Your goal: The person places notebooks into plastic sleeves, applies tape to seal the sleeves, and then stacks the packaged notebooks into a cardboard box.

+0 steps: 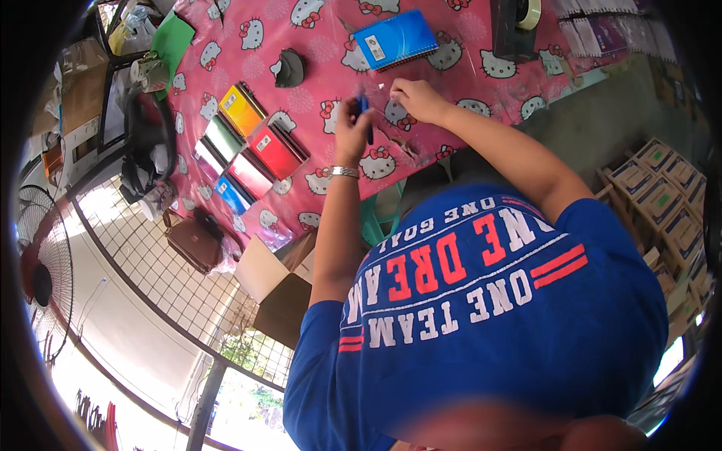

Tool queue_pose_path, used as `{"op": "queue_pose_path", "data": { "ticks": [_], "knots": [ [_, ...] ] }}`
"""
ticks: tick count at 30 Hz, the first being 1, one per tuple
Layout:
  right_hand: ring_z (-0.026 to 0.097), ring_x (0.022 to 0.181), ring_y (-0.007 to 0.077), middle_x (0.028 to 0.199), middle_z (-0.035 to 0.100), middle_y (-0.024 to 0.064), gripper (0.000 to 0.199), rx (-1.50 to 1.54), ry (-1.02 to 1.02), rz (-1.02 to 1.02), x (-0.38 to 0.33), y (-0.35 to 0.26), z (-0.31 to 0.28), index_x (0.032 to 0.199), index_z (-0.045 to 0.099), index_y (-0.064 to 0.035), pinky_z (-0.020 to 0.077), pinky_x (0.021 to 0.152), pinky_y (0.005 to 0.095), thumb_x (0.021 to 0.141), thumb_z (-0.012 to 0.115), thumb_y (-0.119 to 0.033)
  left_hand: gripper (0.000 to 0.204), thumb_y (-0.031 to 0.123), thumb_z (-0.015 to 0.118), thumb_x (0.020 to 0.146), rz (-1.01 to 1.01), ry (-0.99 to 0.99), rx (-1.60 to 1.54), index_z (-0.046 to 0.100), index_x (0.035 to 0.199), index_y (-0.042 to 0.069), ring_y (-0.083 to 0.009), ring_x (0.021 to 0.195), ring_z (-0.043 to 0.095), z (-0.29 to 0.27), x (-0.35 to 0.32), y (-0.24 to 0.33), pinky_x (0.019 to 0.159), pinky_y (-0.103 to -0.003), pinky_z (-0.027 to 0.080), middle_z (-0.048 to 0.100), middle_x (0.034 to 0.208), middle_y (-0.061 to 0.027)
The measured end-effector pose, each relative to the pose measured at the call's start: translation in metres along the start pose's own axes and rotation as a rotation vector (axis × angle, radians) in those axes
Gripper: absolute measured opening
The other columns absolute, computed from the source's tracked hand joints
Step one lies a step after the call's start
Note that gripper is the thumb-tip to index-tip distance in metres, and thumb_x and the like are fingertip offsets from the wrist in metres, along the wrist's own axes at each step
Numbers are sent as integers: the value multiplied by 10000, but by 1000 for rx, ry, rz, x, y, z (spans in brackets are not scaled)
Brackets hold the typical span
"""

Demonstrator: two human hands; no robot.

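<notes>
Blue pen (366,120) gripped upright in closed left hand (350,129) above pink patterned plastic surface (316,45); right hand (414,98) pinching something small, unidentifiable. Advised: steady pen, keep hands close.

Pink cat-print tablecloth (466,83) up top; blue notebook (395,37) upper middle; yellow, green, red notebooks (248,143) at left; blue shirt (489,316), red-white lettering.

- Your table (481,45) wears a pink cartoon-cat cloth.
- A blue spiral notebook (396,37) lies just beyond your right hand (412,98).
- A row of coloured notebooks (248,146) sits out past your left hand (352,124), with a dark cap (288,68) and a tape dispenser (515,26) farther off.
</notes>
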State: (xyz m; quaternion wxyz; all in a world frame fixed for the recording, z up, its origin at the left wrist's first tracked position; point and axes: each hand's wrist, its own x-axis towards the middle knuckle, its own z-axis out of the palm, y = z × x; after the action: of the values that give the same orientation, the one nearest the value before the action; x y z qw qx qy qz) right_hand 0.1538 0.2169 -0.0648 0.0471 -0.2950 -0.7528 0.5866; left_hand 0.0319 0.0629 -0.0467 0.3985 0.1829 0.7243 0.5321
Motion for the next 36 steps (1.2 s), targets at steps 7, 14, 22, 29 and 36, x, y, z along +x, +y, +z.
{"op": "queue_pose_path", "data": {
  "ticks": [7, 14, 22, 29, 36],
  "knots": [
    [630, 781, 302, 808, 640, 114, 85, -144, 342, -231, -13, -10, -19, 922, 574, -62, 499, 675, 403, 863, 540, -113, 548, 308, 703, 684, 325, 95, 1065, 506, 1137, 71, -319, 1121, 444, 16, -23, -6, 950, -473, 338, 490, 1154, -137],
    [598, 833, 186, 838, 611, 17, 99, -622, 318, -723, -10, -28, -27, 887, 608, -123, 476, 737, 328, 794, 578, -137, 623, 304, 658, 712, 356, 365, 972, 459, 1270, 112, -372, 1277, 327, -52, 93, 23, 1075, -503, 209, 387, 1366, -171],
    [594, 854, 186, 834, 616, 29, 200, -773, 188, -817, 37, -57, -54, 947, 631, -105, 439, 813, 299, 755, 609, -158, 596, 203, 750, 666, 659, -43, 727, 516, 1194, 55, -282, 1180, 487, 34, 44, 70, 1040, -449, 309, 545, 1210, -135],
    [551, 991, 165, 893, 615, 29, 396, -928, 48, -486, 50, -60, -112, 993, 609, -131, 382, 892, 385, 669, 748, -309, 117, 67, 643, 844, 123, -61, -6, 643, 884, -43, -152, 760, 639, 11, 88, 47, 709, -273, 505, 672, 819, -83],
    [616, 811, 258, 818, 625, 65, 133, -653, -429, -193, 103, -58, -137, 741, 626, -77, 470, 703, 402, 723, 711, -178, 268, 209, 535, 944, -215, -62, -136, 629, 938, -41, -192, 775, 667, 12, 94, 48, 671, -287, 533, 672, 855, -113]
  ]
}}
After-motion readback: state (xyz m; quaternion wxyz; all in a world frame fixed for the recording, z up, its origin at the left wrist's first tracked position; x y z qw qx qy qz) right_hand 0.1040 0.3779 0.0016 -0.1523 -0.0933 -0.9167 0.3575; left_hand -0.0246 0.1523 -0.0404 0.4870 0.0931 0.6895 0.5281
